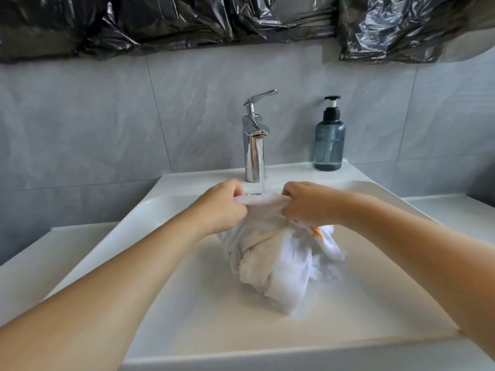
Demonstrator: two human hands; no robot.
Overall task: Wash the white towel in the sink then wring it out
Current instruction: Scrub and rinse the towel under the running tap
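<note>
Both hands, left hand (223, 207) and right hand (308, 207), pinch the white towel (278, 253) taut over the sink (150, 210); the tap (254, 145) at twelve o'clock seems to be running.

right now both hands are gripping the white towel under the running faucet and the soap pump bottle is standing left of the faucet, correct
Not quite. The head view shows the soap pump bottle standing right of the faucet, not left. The rest holds: the left hand and right hand grip the white towel under the running water.

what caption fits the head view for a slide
Both hands grip a white towel under the running faucet over the sink.
</note>
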